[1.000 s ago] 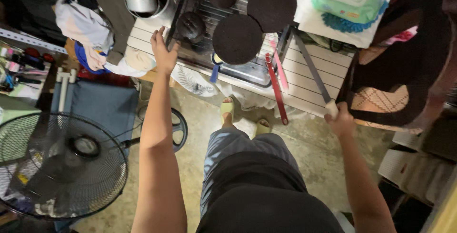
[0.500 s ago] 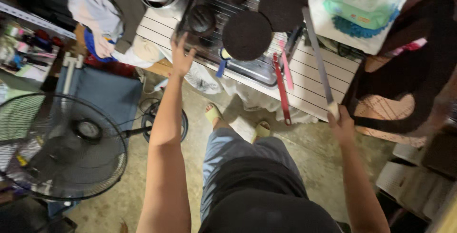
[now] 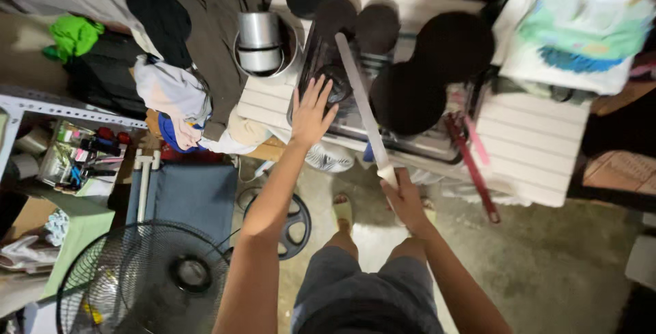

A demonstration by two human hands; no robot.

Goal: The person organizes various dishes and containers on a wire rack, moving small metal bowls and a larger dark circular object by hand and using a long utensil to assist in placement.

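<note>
From the head view I see my right hand (image 3: 404, 197) closed around the handle of a long knife (image 3: 361, 104), blade angled over the metal tray (image 3: 410, 144). My left hand (image 3: 311, 112) rests open, fingers spread, on the tray's edge. I'd keep those fingers clear of the blade.

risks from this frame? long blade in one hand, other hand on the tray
1. The right hand holds the long knife with its blade lying close beside the left hand; a slip could likely cut the fingers.
2. The dark round discs crowd the metal tray; the blade might knock one off.
3. Sandalled feet stand under the table edge, exposed if anything drops.
</note>
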